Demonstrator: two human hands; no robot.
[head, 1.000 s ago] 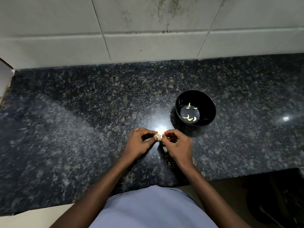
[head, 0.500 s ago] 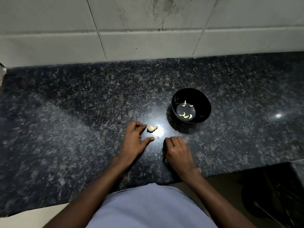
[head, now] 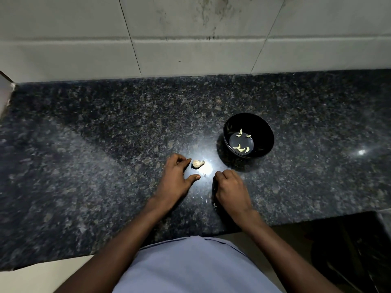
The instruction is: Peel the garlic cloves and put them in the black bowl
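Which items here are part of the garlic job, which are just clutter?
Job: small pale unpeeled garlic piece on the counter; round black bowl holding peeled yellowish cloves; left hand; right hand.
Lying about: white skin flecks; speckled dark granite counter.

Glossy speckled stone counter [head: 105,144] (polished), matt wall tiles [head: 190,56].

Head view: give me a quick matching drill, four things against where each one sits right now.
Things:
1. black bowl
2. peeled cloves
3. garlic piece
4. right hand

Places:
A. on the counter beside the left hand's fingers
B. inside the bowl
C. counter's near edge, fingers curled under
D. on the counter, beyond the right hand

Pairs: 1-D, 2-B, 3-A, 4-C
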